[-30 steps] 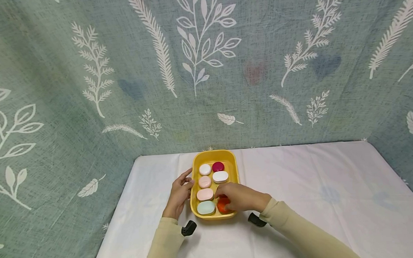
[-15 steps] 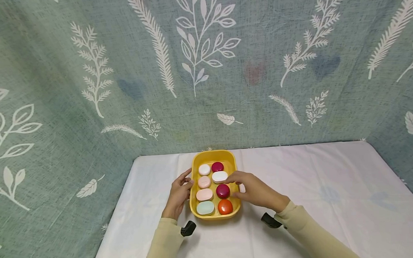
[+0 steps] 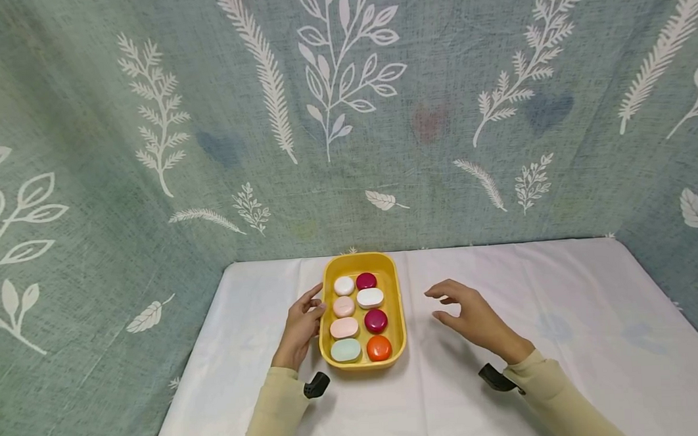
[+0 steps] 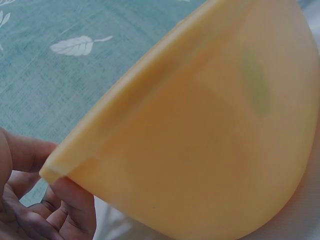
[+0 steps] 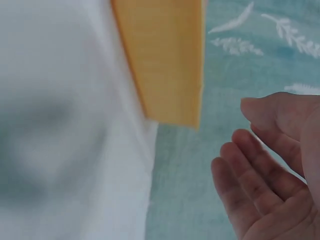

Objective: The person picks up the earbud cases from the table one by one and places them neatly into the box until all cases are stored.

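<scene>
In the head view a yellow tray (image 3: 364, 365) holds two columns of soap bars. A white round soap (image 3: 344, 285), a pink round soap (image 3: 344, 306), a pink oval soap (image 3: 344, 328) and a mint oval soap (image 3: 346, 351) form the left column. On the right lie a crimson soap (image 3: 366, 281), a white oval soap (image 3: 370, 298), another crimson soap (image 3: 375, 320) and an orange-red soap (image 3: 379, 348). My left hand (image 3: 300, 327) pinches the tray's left rim. Off the tray's right side, my right hand (image 3: 478, 316) hovers with fingers loosely bent, holding nothing.
A white cloth (image 3: 543, 313) covers the table under the tray. Green leaf-patterned fabric (image 3: 429, 174) hangs behind the table and along both sides. Black wrist devices (image 3: 317, 385) show under both wrists.
My right hand has let go of the soap area, lifted out of the tray and moved right, uncovering the lower crimson and orange-red soaps. My left hand stays at the rim.
</scene>
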The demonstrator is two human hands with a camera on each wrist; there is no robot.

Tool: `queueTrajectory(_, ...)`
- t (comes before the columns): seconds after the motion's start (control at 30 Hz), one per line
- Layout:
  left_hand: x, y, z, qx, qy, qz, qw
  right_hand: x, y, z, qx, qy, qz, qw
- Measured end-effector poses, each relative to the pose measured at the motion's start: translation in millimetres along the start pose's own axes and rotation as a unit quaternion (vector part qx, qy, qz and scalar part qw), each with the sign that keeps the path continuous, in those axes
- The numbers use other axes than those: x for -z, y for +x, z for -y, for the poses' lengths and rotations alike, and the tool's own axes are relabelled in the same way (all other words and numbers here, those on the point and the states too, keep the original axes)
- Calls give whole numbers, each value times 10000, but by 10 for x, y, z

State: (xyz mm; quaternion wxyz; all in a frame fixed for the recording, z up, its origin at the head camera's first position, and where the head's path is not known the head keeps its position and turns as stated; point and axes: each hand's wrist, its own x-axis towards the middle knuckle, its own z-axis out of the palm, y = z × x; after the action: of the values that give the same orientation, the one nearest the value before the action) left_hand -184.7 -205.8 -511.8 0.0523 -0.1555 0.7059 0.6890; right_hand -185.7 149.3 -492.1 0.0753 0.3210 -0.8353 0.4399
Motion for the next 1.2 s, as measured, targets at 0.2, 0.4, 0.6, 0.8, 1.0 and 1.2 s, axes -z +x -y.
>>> queueTrajectory(0.2,0,11,-8,-10,-48,28,10000,124,-217,-158,22,-262,-378,9989)
queueTrajectory(0.4,0,11,-8,-11,-53,9,10000,224,-382,-252,-104,-492,-646,9966)
queueTrajectory(0.6,-6,10,-4,51,-72,-1,10000,306,-515,-326,-273,-670,-874,9935)
queueTrajectory(0.8,0,1,0,54,-91,29,9999,400,-630,-397,-427,-788,-1140,9894)
queueTrajectory(1.0,-2,-3,-1,54,-68,21,10000,496,-723,-453,-517,-829,-1319,9864)
queueTrajectory(1.2,2,1,5,50,-95,42,9999,580,-772,-492,-656,-883,-1428,9836)
